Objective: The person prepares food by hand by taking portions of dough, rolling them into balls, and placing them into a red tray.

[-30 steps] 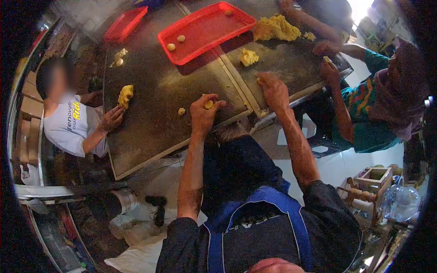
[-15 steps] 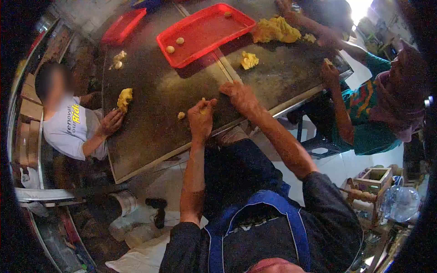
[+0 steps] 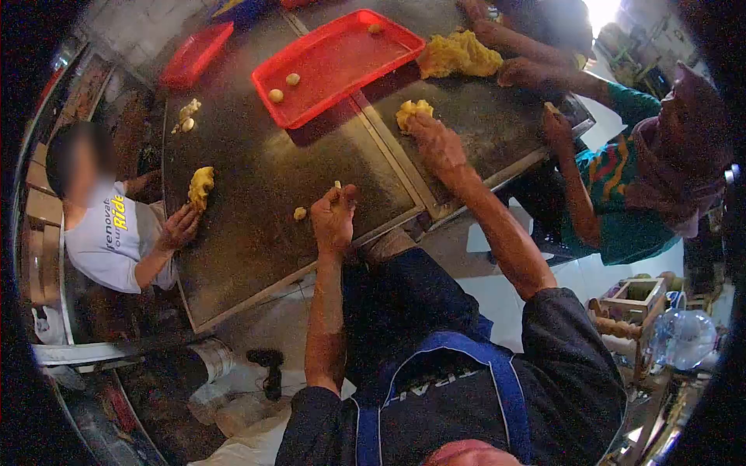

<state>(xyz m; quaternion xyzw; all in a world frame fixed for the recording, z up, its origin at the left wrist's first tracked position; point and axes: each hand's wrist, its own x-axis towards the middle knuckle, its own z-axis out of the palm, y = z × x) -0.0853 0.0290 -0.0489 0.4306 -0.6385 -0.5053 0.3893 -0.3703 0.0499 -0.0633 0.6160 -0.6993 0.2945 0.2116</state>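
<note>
My left hand (image 3: 334,221) is closed above the near part of the table, with a small pale yellow piece (image 3: 338,185) poking out above its fingers. It looks like dough, but most of it is hidden. Just left of that hand, a little dough ball (image 3: 300,213) lies on the tabletop. Further out, my right hand (image 3: 437,146) has its fingers curled on a lump of yellow dough (image 3: 410,113) beside the metal strip, covering part of the lump.
A red tray (image 3: 334,78) holding a few small balls lies across the table (image 3: 256,256). A second red tray (image 3: 198,56) sits at far left. Co-workers at left (image 3: 109,217) and right (image 3: 622,179) have dough (image 3: 462,56) near their hands.
My right hand has moved forward from beside my left hand onto the yellow dough lump. My left hand stays closed, tilted slightly, with the pale piece showing above it.
</note>
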